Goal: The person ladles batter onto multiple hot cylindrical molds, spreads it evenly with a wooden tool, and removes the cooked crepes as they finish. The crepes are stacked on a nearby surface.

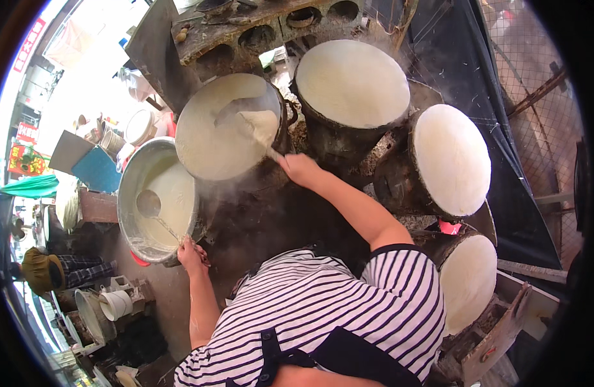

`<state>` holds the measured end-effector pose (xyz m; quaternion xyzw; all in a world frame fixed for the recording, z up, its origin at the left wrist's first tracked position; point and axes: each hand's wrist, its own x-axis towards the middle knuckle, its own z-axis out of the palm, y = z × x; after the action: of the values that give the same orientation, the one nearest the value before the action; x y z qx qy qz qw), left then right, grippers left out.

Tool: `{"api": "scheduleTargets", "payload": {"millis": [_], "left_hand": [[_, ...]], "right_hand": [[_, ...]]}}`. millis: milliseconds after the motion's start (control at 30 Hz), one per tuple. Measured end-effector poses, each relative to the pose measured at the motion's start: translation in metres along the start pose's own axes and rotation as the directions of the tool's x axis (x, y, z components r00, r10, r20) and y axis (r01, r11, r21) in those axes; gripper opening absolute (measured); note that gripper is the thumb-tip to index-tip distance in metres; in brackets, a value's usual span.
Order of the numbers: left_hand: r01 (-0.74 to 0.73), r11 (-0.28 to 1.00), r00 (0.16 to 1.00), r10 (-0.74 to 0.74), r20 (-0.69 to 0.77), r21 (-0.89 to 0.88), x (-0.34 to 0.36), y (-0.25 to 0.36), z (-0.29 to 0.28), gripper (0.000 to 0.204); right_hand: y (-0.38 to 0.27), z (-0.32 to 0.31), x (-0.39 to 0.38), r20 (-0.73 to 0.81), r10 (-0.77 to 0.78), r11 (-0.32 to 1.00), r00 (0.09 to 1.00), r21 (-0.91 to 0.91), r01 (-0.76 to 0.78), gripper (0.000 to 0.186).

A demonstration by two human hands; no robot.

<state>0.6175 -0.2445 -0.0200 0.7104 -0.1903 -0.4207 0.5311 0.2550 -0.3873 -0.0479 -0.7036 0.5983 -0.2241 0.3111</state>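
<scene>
White batter covers most of what the head view shows: a person in a striped shirt and dark apron leans over a ring of round cloth-topped steamers, and the right hand (299, 169) is closed around the handle of a flat spreader (258, 126) whose blade lies on the wet surface of the near-left steamer (227, 126), where the batter is smeared over most of the round but shows a darker streak around the blade. The left hand (191, 253) grips the end of a ladle (148, 203) that rests with its bowl down in the large metal basin (156, 200) of batter, just beside that steamer and touching its edge in the picture. Three more steamers (352, 82) to the right and lower right carry smooth, even white sheets, and steam drifts between them. Judging from this, the spreading of one fresh pour is under way; the next move seems to call for a light, level sweep that closes the thin streak without scraping the cloth, while the ladle stays parked in the basin
</scene>
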Motion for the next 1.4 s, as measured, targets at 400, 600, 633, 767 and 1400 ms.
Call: {"api": "scheduleTargets", "payload": {"millis": [400, 600, 633, 767, 1400], "left_hand": [[0.034, 0.998, 0.996, -0.039, -0.083, -0.055, 0.033, -0.006, -0.024, 0.023], [0.035, 0.999, 0.996, -0.036, -0.078, -0.018, 0.038, -0.002, -0.030, 0.023], [0.061, 0.998, 0.994, -0.061, -0.086, -0.004, 0.023, 0.007, -0.026, 0.022], [0.031, 0.998, 0.995, -0.036, -0.092, -0.058, 0.038, -0.008, -0.018, 0.023], [0.019, 0.999, 0.997, -0.016, 0.080, -0.035, 0.027, 0.016, 0.006, 0.020]], "right_hand": [[0.039, -0.053, 0.042, 0.049, -0.203, 0.847, 0.978, -0.492, 0.200, 0.030], [0.025, -0.046, 0.139, -0.146, -0.075, 0.932, 0.986, -0.362, 0.018, 0.027], [0.014, -0.033, 0.118, -0.220, -0.035, 0.955, 0.975, -0.295, -0.032, 0.029], [0.001, 0.002, 0.084, -0.214, 0.188, 0.959, 0.959, -0.170, -0.226, 0.043], [0.012, 0.028, 0.086, -0.061, 0.024, 0.913, 0.998, -0.405, -0.047, 0.044]]}}
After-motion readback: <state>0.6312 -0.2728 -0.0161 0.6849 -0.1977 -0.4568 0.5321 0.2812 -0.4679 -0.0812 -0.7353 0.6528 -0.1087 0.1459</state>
